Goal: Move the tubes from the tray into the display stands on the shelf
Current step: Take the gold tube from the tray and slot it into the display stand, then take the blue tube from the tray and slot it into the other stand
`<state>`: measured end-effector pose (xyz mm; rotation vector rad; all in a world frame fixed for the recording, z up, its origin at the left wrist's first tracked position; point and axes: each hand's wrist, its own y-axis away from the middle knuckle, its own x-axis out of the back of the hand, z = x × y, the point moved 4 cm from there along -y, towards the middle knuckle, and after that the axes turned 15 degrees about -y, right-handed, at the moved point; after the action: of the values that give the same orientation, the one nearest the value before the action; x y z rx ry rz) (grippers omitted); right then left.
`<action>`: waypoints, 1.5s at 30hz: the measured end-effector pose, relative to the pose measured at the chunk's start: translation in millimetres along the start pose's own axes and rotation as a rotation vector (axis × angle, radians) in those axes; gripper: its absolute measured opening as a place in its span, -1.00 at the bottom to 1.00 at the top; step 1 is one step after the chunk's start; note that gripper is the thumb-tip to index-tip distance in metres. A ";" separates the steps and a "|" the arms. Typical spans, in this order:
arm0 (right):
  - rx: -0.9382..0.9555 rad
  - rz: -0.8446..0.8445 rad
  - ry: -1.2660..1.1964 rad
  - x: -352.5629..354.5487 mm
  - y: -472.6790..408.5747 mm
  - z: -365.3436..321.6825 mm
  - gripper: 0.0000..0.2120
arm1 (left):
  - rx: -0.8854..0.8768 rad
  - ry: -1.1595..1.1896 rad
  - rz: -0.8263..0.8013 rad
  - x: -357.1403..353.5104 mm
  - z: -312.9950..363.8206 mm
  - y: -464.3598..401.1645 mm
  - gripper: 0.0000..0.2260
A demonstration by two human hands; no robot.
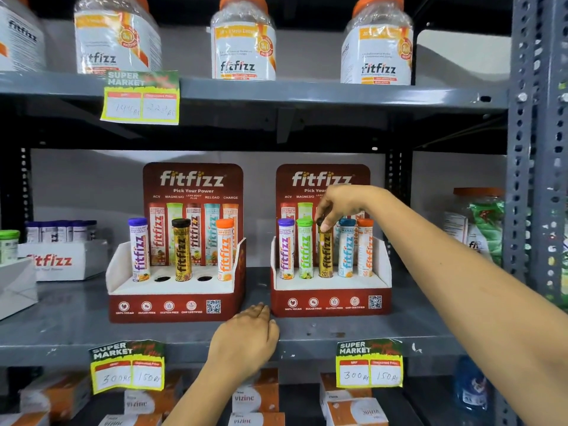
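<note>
Two red display stands sit on the middle shelf. The left stand [172, 305] holds a purple tube [139, 249], a black-and-gold tube [182, 250] and an orange tube [225, 250], with two round holes vacant between them. The right stand [330, 302] holds several tubes in a row: purple, green [305, 249], black-and-gold [325, 256], blue and orange. My right hand [341, 204] pinches the black cap of the black-and-gold tube standing in the right stand's middle hole. My left hand [246, 336] rests flat on the shelf's front edge between the stands, holding nothing.
A white tray [58, 259] with several small tubes stands at the shelf's far left. Large jars [242, 41] line the shelf above. Price tags [368, 364] hang from the shelf edge. Boxes fill the shelf below. A grey perforated post [522, 149] rises at the right.
</note>
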<state>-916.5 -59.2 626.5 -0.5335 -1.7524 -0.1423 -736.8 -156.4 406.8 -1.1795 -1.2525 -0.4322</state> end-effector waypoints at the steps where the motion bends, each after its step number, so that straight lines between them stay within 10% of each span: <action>1: -0.009 0.011 0.002 0.0 0.7 0.3 -0.60 | 0.000 0.000 0.003 0.0 -0.1 0.2 -0.56; 9: 0.007 0.229 0.148 2.7 28.5 -35.4 -0.40 | -0.063 0.029 -0.017 19.2 3.0 8.1 -0.53; 17: 0.686 0.426 -0.311 -106.1 76.5 -237.2 -0.73 | 0.005 -0.170 0.206 36.9 -137.8 190.6 -0.54; 29: 0.904 -0.336 -0.827 -519.1 169.8 -520.7 -0.80 | 0.747 -0.153 -0.443 -22.9 -235.4 643.5 -0.46; 38: 0.718 -1.106 -0.313 -784.1 326.1 -527.9 -0.68 | 0.952 -0.113 -0.802 -82.0 -201.4 824.1 -0.53; 45: 0.800 -1.249 0.036 -860.4 371.3 -518.3 -0.61 | 0.995 -0.200 -0.804 -99.7 -197.5 843.7 -0.53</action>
<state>-161.7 -160.6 -126.3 1.1639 -1.6928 -0.2846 5.8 -23.0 -30.9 0.1590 -1.7834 -0.1968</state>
